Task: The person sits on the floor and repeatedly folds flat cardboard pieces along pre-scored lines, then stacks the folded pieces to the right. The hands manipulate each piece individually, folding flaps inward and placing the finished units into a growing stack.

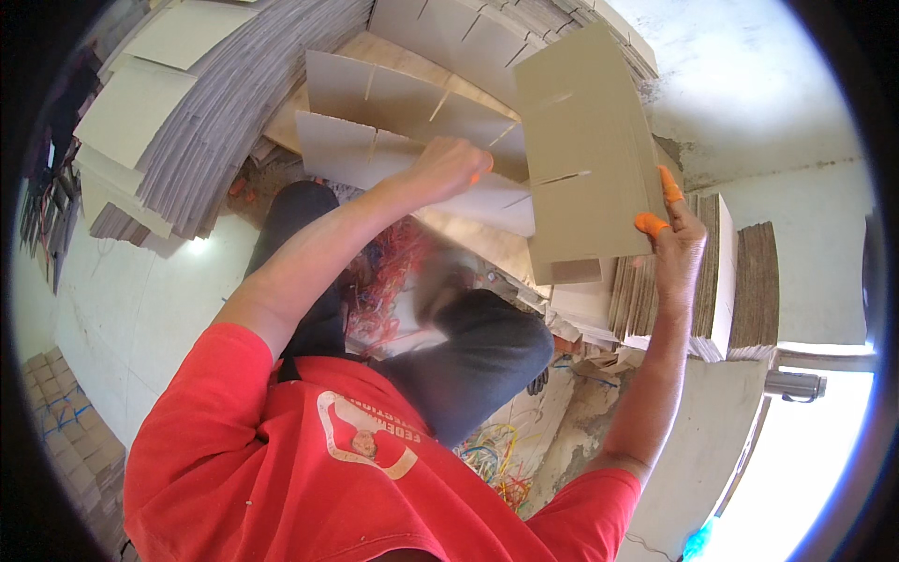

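My right hand [676, 245], with orange covers on its fingertips, grips the right edge of a brown slotted cardboard sheet [585, 131]. The sheet is held up and tilted, with short slits across it. Further left, my left hand [453, 171] is curled closed over the upper edge of a pale slotted cardboard strip [342, 148]. An orange cover shows on one of its fingers; what lies inside the fist is hidden. Behind that strip stands another slotted strip [342, 86], its slits opening at the upper edge.
Tall cardboard stacks [234, 89] rise at the far left, with more slotted sheets [468, 33] at the back. Upright cardboard bundles [716, 281] stand right of my right forearm. Red plastic strands [386, 281] lie between my legs, and coloured strands [501, 459] on the floor.
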Demonstrator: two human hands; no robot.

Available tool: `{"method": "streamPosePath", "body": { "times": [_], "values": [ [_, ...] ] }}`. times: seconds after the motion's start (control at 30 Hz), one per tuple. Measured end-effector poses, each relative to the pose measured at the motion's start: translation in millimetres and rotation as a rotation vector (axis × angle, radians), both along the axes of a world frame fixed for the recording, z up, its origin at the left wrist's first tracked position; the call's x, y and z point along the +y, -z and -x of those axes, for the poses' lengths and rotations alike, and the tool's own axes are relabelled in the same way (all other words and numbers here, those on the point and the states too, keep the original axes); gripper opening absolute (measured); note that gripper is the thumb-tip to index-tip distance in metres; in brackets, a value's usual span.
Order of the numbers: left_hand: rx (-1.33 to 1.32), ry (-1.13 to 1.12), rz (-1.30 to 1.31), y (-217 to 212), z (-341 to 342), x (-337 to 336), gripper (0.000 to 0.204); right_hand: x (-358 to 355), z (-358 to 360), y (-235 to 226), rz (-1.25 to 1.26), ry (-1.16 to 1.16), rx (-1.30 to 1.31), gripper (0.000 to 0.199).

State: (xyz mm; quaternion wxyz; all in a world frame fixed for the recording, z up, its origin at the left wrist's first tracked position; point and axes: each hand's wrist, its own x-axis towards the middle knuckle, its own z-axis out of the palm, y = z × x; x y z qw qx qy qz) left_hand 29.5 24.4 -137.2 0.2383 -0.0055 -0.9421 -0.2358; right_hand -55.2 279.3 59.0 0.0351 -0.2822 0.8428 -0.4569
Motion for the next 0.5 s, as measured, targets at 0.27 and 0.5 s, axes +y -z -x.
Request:
{"method": "streamPosePath", "body": {
  "times": [0.27, 0.5],
  "values": [
    [-0.014, -0.015, -0.019, 0.6, 0.7, -2.1, 0.011, 2.1, 9.3, 18.4, -0.141, -0.092, 0.055, 0.068],
    [-0.008, 0.029, -0.053, -4.8, 0.8, -1.6, 0.007, -12.8, 6.8, 34.2, -0.155, -0.106, -0.003, 0.067]
  ]
}}
